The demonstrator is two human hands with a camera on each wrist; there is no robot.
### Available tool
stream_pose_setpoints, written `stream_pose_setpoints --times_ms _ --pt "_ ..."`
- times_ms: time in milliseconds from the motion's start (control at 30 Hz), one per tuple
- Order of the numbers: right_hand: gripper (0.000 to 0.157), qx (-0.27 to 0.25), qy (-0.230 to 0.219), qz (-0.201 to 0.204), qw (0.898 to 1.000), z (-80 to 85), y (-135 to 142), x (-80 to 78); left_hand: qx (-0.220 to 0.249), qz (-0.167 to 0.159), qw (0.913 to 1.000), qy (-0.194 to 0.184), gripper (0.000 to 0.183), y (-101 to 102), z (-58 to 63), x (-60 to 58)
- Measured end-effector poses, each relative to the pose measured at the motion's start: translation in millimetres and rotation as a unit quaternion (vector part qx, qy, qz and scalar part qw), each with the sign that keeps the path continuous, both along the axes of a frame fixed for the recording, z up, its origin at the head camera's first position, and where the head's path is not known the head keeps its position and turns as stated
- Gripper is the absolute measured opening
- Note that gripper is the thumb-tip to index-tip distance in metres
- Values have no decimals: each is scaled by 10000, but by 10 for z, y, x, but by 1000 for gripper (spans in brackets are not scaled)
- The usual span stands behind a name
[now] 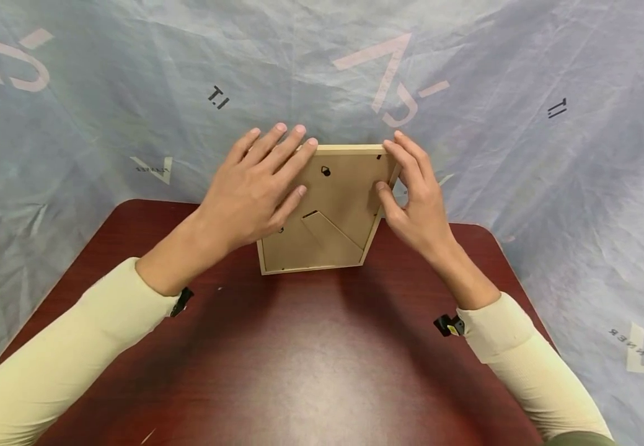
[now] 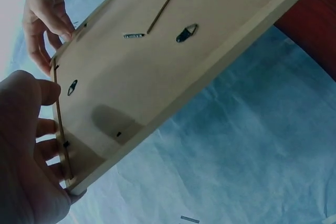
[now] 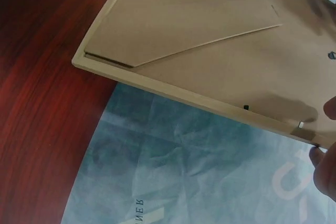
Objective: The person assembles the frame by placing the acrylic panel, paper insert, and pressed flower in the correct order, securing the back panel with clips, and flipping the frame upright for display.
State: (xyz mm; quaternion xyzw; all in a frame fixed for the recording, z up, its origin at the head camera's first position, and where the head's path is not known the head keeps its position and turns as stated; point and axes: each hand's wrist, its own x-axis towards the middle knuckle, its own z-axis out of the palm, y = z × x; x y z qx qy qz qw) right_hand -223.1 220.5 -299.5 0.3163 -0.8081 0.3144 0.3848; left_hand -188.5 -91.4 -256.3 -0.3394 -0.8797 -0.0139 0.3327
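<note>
A light wooden picture frame [image 1: 335, 186] stands tilted on the table with its brown backing towards me. An easel leg [image 1: 333, 229] lies flat against that backing, and small metal hangers [image 2: 186, 33] are fixed to it. My left hand [image 1: 249, 192] holds the upper left corner, thumb on the back side and fingers reaching over the top edge. At the upper right corner my right hand [image 1: 416, 198] grips the frame, its thumb [image 3: 329, 108] on the backing side and its fingers around the edge. The front of the frame is hidden.
Beneath the frame is a dark red wooden table [image 1: 299, 359] with rounded far corners. A grey-blue printed cloth [image 1: 294, 74] hangs behind and along both sides of it. Small black devices [image 1: 449, 325] sit at both wrists, by the cuffs.
</note>
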Motion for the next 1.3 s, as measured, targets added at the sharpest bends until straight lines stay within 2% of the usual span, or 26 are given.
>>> stream_pose_setpoints --times_ms 167,267,367,433,500,567,600,667,733,800,1000,1167,1300 --pt "67 -11 -79 8 10000 -50 10 75 -78 85 9997 233 62 32 -39 37" --pt "69 -126 171 -4 9998 -94 -17 193 -92 114 9993 354 62 40 -63 69" --pt "62 -551 635 -84 9964 -212 -89 362 -125 115 9989 446 62 42 -80 98" --pt "54 -650 641 -48 9958 -348 -140 485 -118 89 9987 480 62 45 -82 111" --pt "48 -524 109 23 9986 -505 -184 586 -89 57 9986 510 62 54 -79 119" --pt "48 -192 -927 72 9955 -657 -221 648 -57 49 9986 522 62 63 -74 132" --pt "50 8 -1507 44 9886 -718 -236 663 -42 54 9986 528 62 66 -75 140" --pt "54 248 -2505 -95 9678 -812 -262 661 -32 52 9985 551 62 76 -80 167" --pt "58 345 -3145 -217 9484 -868 -280 647 -44 40 9983 583 62 89 -93 200" --pt "59 343 -3423 -257 9386 -901 -282 634 -67 26 9980 636 62 103 -110 231" --pt "49 150 -3715 -83 9283 -904 -281 682 -98 113 9971 748 64 143 -134 317" --pt "51 13 -3938 200 9190 -894 -228 826 -118 94 9973 725 66 161 -169 432" --pt "53 -220 -4231 637 9036 -866 -177 953 -141 7 9969 770 66 173 -197 532"
